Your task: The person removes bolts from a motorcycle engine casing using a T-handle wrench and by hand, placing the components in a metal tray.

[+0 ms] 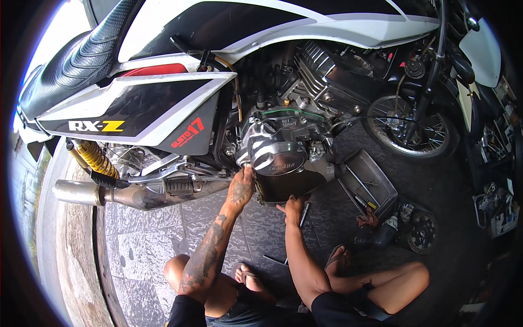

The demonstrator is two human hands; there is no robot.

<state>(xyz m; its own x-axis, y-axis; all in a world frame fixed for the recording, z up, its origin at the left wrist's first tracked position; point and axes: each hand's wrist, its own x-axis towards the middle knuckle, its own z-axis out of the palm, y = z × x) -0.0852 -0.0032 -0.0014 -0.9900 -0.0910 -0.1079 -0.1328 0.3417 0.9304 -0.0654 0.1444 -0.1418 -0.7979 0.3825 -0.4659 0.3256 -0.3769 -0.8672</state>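
A motorcycle leans across the view, with its silver engine cover (278, 155) facing me. My left hand (239, 188) reaches up to the cover's lower left edge. Its fingers are pinched together at a bolt position there, and whatever lies between the fingertips is too small to make out. Below the engine sits a dark pan (272, 191). My right hand (294, 208) is closed at the pan's near edge, its thumb stretched to the left along the rim. The fingers' far side is hidden.
A grey tray (370, 177) with long tools stands right of the engine. Near it lie a dark bottle (385, 231) and a round clutch-like part (422, 231). A metal rod (305, 215) lies by my right hand. The exhaust pipe (147, 196) runs low on the left.
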